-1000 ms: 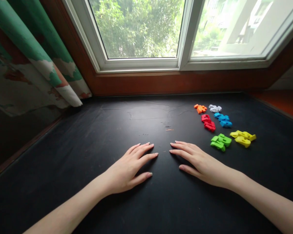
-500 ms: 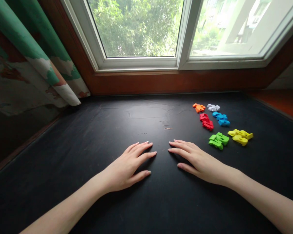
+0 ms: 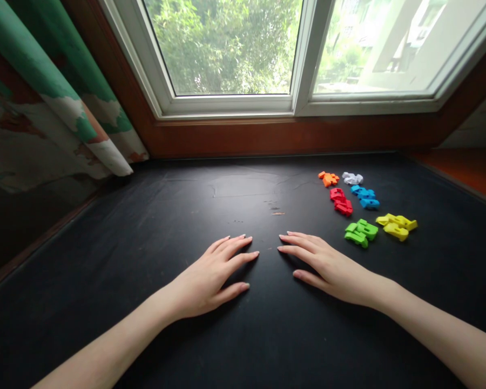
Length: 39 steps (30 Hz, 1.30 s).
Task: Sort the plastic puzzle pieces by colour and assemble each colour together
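My left hand (image 3: 208,278) lies flat and empty on the black tabletop (image 3: 146,227), fingers spread. My right hand (image 3: 322,259) rests the same way, its fingertips close to the left hand's. Nearest to the right hand is a cluster of green plastic pieces (image 3: 362,233). Further right sit yellow plastic pieces (image 3: 396,226). Red pieces (image 3: 341,201), blue pieces (image 3: 365,197), orange pieces (image 3: 328,179) and white pieces (image 3: 352,178) lie in small groups beyond. Neither hand touches any piece.
The black surface ends at a wooden window frame (image 3: 283,139) with a white-framed window (image 3: 227,54) above it. A green and white patterned curtain (image 3: 65,102) hangs at the left. An orange ledge (image 3: 465,173) lies at the far right.
The whole view has shifted slightly, so the pieces sit a little further up and left. My hands lie in the same pose, and nothing has been picked up.
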Each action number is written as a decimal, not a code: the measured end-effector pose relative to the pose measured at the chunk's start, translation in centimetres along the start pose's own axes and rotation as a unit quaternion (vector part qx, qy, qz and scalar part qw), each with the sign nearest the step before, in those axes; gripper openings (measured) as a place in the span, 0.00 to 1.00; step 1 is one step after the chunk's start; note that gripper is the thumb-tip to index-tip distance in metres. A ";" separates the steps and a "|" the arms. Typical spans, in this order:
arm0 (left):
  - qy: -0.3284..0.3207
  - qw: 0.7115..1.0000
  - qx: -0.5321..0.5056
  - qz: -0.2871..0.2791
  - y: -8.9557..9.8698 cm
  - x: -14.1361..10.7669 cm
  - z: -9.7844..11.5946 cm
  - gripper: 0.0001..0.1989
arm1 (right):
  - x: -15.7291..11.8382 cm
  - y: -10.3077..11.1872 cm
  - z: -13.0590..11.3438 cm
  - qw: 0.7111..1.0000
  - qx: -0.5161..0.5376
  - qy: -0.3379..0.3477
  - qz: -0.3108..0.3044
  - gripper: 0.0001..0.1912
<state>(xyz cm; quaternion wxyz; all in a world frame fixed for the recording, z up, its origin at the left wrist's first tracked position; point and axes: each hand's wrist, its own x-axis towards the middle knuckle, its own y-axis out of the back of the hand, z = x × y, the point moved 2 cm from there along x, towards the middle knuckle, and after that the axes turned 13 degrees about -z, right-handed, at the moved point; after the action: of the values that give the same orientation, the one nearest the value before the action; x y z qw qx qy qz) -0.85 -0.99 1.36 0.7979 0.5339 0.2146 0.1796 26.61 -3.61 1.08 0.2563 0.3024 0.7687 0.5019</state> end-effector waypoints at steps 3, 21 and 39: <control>-0.001 1.000 -0.003 0.005 0.0 0.0 0.0 0.25 | 0.0 0.0 0.0 1.000 0.002 -0.003 0.000 0.23; 0.001 1.000 -0.004 -0.006 0.0 0.0 -0.1 0.24 | -0.4 1.0 0.8 0.999 0.048 -0.005 -0.010 0.21; 0.014 1.000 -0.004 -0.013 0.1 0.3 -0.8 0.24 | -1.6 10.3 27.2 0.891 0.151 -0.356 0.238 0.18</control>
<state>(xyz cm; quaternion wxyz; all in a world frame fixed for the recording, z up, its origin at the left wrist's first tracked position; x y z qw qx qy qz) -1.04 -0.12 1.15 0.7991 0.5254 0.2322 0.1774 48.88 15.25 0.86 0.3370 0.6698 0.5974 0.2845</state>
